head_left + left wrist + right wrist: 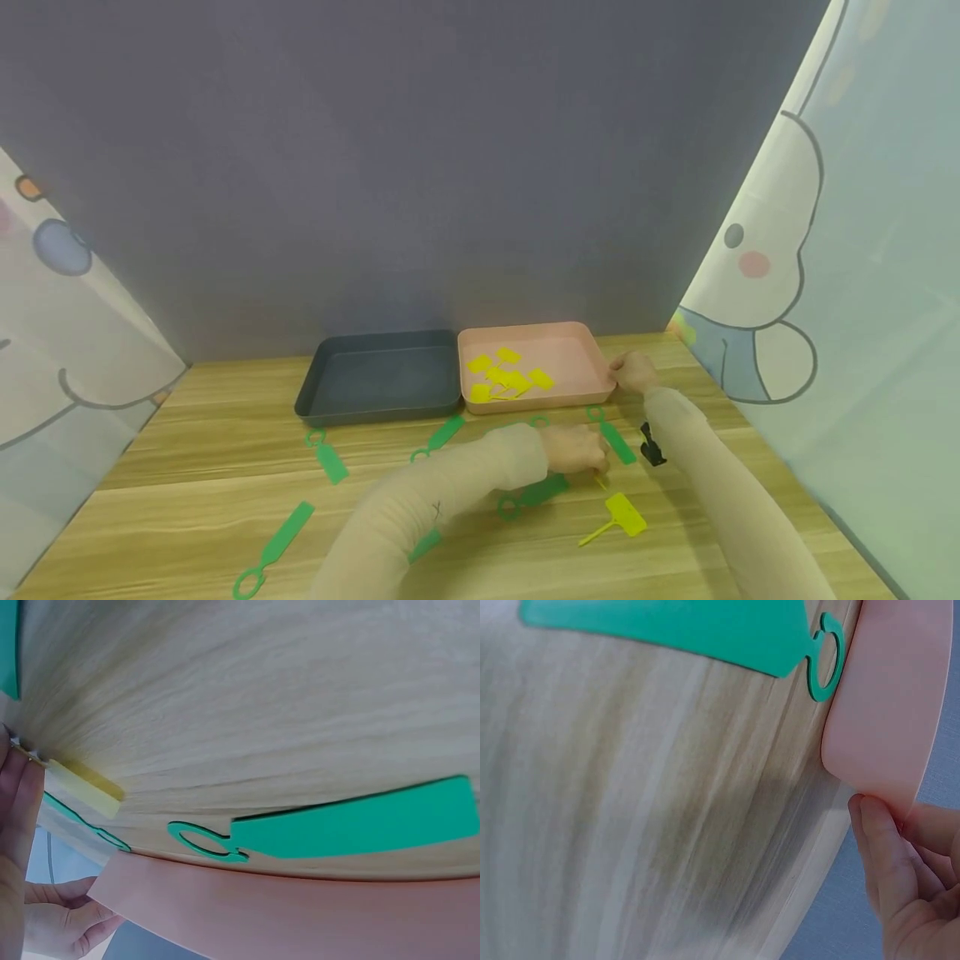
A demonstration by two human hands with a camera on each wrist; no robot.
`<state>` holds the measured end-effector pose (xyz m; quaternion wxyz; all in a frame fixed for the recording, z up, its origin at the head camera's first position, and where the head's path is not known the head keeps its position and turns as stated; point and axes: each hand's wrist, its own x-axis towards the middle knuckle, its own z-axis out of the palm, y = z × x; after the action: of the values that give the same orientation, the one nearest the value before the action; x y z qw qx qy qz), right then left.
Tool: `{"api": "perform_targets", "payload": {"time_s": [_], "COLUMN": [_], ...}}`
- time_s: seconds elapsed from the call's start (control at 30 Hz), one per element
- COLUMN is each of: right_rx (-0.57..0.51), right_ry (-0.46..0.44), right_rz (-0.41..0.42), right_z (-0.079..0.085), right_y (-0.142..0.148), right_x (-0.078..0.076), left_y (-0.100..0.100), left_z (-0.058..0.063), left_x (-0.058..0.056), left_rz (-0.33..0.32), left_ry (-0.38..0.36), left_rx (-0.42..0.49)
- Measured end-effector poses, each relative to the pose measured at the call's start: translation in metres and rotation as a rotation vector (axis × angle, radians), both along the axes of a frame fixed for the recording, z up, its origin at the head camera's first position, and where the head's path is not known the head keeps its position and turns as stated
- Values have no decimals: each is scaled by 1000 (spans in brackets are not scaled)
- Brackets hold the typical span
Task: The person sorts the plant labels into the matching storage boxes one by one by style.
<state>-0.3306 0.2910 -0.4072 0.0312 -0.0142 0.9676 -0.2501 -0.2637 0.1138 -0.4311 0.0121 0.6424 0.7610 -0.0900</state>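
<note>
My left hand (576, 448) is low over the table in front of the pink tray (558, 406). Its fingertips pinch the thin stem of a yellow flag-shaped tag (86, 787); the head view shows only a sliver of it under the fingers. At the tray's front right corner, my right hand (634, 372) grips the wall between thumb and fingers. Several yellow tags (516, 381) lie inside that tray. Another yellow tag (627, 514) rests on the table, nearer than the left hand. A green ring-ended tag (618, 443) lies between the two hands.
A dark tray (375, 414) stands left of the pink one, side by side. Several green tags (283, 537) are scattered over the wooden table (180, 467). Beside the right sleeve lies a small black object (651, 446). A grey wall (390, 167) rises behind the trays.
</note>
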Motion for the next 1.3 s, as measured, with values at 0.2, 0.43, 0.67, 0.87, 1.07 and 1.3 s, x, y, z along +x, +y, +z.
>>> {"api": "perform_targets", "payload": {"time_s": [0.2,0.43,0.67,0.87,1.07,1.3], "right_rx": [10,-2,9,-39,-37,0], "right_ry": [17,-5,-2,-18,-20,-20], "right_rz": [7,0,3,19,15,11], "right_z": [-1,0,2,-11,-11,2], "right_y": [1,0,1,13,13,1], "right_x": [0,1,1,-12,-12,2], "left_y": [0,2,4,3,-6,-19], "left_z": [3,2,5,21,46,61], "left_x": [1,0,0,1,0,-14], "left_rz": [7,17,9,8,15,-3], "left_ry": [-48,-84,-54,-25,49,71], "left_rx": [-9,-2,-2,86,106,148]}}
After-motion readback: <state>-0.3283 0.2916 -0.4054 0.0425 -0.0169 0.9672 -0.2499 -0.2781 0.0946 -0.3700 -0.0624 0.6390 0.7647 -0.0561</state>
